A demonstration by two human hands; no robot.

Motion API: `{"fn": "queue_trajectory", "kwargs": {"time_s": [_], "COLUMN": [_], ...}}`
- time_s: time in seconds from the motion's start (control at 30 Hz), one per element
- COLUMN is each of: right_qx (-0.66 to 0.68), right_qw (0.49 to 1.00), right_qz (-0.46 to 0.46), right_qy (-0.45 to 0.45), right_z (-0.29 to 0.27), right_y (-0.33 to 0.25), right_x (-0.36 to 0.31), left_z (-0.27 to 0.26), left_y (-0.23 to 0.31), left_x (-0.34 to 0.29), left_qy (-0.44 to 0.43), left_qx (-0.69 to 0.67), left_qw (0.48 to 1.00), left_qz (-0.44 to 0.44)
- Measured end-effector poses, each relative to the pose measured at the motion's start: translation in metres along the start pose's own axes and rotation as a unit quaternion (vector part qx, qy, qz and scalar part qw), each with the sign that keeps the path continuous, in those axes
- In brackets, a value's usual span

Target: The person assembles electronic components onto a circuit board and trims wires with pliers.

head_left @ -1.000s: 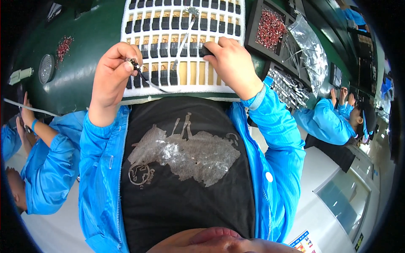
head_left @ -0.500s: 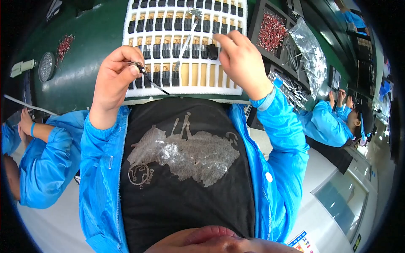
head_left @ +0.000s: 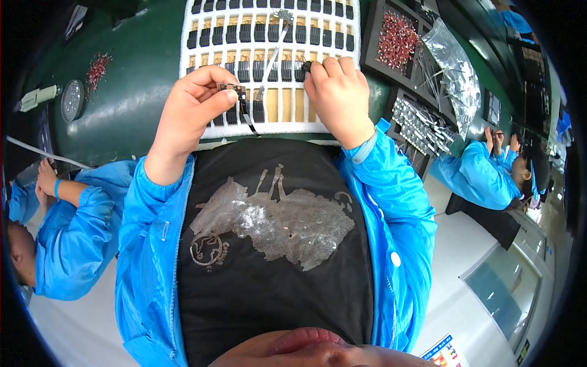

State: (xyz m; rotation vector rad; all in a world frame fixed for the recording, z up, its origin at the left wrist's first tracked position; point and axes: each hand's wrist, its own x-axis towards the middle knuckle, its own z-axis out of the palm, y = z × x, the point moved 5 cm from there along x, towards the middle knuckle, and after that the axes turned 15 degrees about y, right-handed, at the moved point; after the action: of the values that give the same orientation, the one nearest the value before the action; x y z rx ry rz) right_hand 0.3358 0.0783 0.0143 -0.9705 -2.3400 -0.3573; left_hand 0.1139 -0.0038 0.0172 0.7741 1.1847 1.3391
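Note:
Between the thumb and fingers of my left hand is a small black circuit board, from which a dark ribbon cable hangs over the near edge of the foam tray. My right hand is closed around a small black block at the tray's right part; its fingertips are partly hidden. Rows of black ribbed parts fill many of the tray's slots, while several near slots show a tan bottom. A pale flat cable with a little board at its far end lies across the rows.
Right of the tray, a dark bin holds red-and-silver bits, beside a clear plastic bag and a pile of small metallic boards. Leftward are a round dish and loose red bits. People in blue sit at both sides.
My left hand has moved right with the circuit board, over the tray's near-left slots. My right hand has drawn in leftward and its fingers have closed on the black block.

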Motion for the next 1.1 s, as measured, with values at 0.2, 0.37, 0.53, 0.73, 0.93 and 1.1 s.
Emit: {"fn": "queue_trajectory", "kwargs": {"time_s": [0.2,0.37,0.53,0.73,0.93,1.1], "right_qx": [-0.005,0.046,0.261,0.567,0.652,0.664], "right_qw": [1.0,0.997,0.935,0.679,0.574,0.545], "right_qz": [-0.02,0.016,0.231,0.464,0.488,0.506], "right_qy": [0.02,0.052,0.058,-0.043,-0.084,-0.075], "right_z": [0.001,-0.011,-0.037,-0.055,-0.067,-0.072], "right_y": [0.001,0.007,0.011,-0.006,-0.015,-0.015], "right_x": [-0.008,-0.01,-0.012,-0.013,-0.011,-0.01], "left_z": [0.004,0.009,0.018,0.039,0.06,0.066], "left_y": [-0.005,-0.005,-0.002,0.01,0.019,0.018], "left_x": [0.0,0.001,-0.004,-0.002,-0.004,-0.004], "left_qy": [-0.002,0.002,-0.017,-0.026,-0.055,-0.059], "left_qx": [0.002,0.012,0.021,0.036,0.043,0.034], "left_qw": [1.0,1.0,1.0,0.999,0.998,0.998], "left_qz": [-0.013,-0.017,0.004,0.0,0.007,-0.005]}}
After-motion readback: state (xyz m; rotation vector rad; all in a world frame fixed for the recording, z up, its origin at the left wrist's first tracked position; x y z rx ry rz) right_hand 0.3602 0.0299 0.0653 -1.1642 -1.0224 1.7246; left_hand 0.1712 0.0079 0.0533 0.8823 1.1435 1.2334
